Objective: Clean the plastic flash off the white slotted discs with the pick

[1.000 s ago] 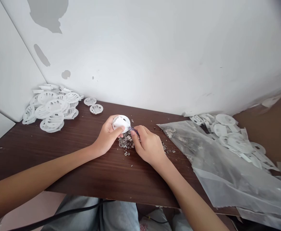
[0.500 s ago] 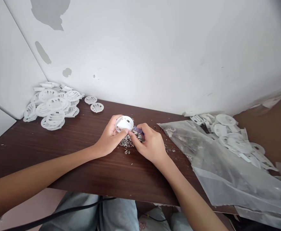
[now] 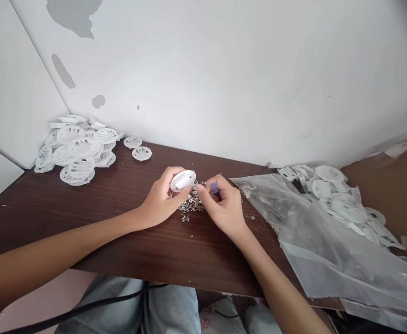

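My left hand [image 3: 164, 197] is closed round the edge of a white round plastic disc [image 3: 182, 181], which is tilted above the table. Close by on the right, my right hand [image 3: 224, 202] has its fingers curled round a small purple tool [image 3: 214, 187]; most of it is hidden in the grip, so its kind does not show. Thumb and forefinger of that hand are near the disc but apart from it. Beneath both hands lies a heap of small shiny metal clips [image 3: 193, 202] on the dark wooden table [image 3: 147, 250].
Many white discs are piled at the back left [image 3: 81, 148], with two loose discs [image 3: 142, 153] beside the pile. On the right, more white plastic parts [image 3: 342, 199] lie on a clear plastic bag [image 3: 314, 250] near a cardboard box [image 3: 401, 185]. A white wall [image 3: 224, 83] rises behind.
My right hand has drawn away to the right from the disc, with the purple tool in it. The disc has been tilted in my left hand.
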`<state>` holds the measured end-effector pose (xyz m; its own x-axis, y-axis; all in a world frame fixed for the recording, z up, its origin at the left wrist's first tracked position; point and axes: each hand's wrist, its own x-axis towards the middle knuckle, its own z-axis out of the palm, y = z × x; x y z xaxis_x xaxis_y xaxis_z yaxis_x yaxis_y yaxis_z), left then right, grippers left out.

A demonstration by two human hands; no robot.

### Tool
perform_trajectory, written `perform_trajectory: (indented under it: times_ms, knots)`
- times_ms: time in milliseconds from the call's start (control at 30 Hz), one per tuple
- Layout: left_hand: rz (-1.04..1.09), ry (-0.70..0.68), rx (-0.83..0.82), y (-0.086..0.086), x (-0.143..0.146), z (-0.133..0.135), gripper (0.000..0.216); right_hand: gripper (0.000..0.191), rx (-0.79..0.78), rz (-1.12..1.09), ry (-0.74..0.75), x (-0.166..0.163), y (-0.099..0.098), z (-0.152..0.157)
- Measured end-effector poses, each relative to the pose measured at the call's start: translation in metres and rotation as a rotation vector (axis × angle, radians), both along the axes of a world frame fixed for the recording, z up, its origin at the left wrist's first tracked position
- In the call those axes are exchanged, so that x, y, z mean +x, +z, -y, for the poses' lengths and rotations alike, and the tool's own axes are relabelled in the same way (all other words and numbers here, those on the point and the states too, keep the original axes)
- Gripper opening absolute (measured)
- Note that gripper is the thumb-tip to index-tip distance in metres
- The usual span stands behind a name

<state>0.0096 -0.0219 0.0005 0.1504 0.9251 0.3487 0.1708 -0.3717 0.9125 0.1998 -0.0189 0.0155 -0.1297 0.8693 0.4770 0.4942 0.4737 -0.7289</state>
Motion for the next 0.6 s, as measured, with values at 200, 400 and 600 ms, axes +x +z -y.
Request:
perform_trajectory:
  times_ms: [200,400,600]
  knots:
    - [-0.381,-0.23,0.443,0.0,-0.002,0.005,0.018,0.049,-0.188,-0.579,0.034,0.017,0.026,-0.014]
    - [-0.425,-0.381,0.465,0.001,0.002,0.006,0.024,0.058,-0.231,-0.557,0.183,0.014,0.035,-0.009]
    - [-0.41,-0.419,0.488,0.002,0.001,0.005,0.022,0.061,-0.359,-0.691,0.262,0.006,0.025,-0.003]
